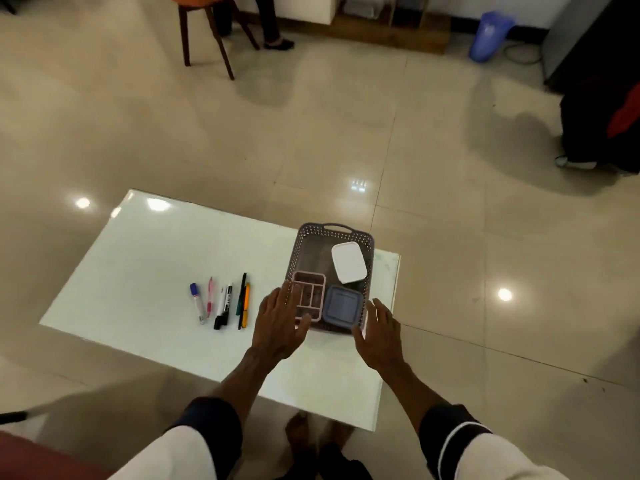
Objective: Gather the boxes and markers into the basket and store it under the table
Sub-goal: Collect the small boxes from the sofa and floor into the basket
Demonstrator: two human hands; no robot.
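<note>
A grey perforated basket (304, 237) stands near the right edge of the white table (138, 258). Inside it lie a white lidded box (348, 262), a blue-grey lidded box (343, 306) and a pink divided tray (308, 299). Several markers and pens (225, 303) lie in a row on the table left of the basket. My left hand (278, 323) hovers with straight fingers at the basket's near left corner, over the pink tray. My right hand (379, 332) is spread beside the basket's near right corner. Neither hand holds anything.
Glossy tiled floor (450, 237) surrounds the low table. A wooden chair (204, 32) and a person's legs (272, 26) are at the far side. A blue bin (490, 36) stands far right, a dark bag (599, 126) at the right edge. My bare feet (301, 434) show below the table's near edge.
</note>
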